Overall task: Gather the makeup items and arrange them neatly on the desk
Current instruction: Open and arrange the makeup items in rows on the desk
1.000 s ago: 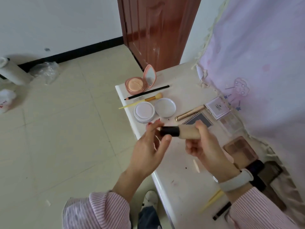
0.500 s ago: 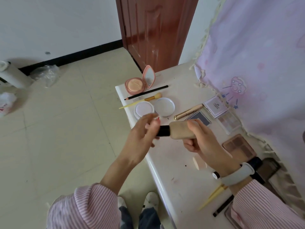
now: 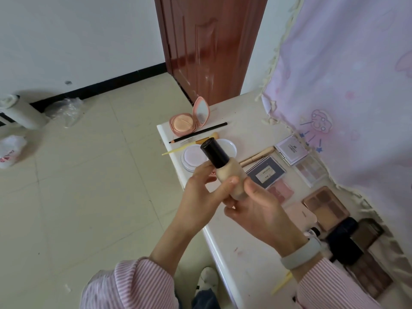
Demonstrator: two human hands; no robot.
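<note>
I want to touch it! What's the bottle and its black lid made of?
The bottle looks like frosted glass or plastic: beige liquid shows dully through it. Its black cap seems glossy plastic, with a soft shine along its top edge.

The bottle hides part of the white jars. Labels on the palettes are too small to read. Dark cases, perhaps palettes, are blurred.

My left hand and right hand meet at the frame's centre, fingers curled in a grip; both forearms rise from the lower edge.
</note>
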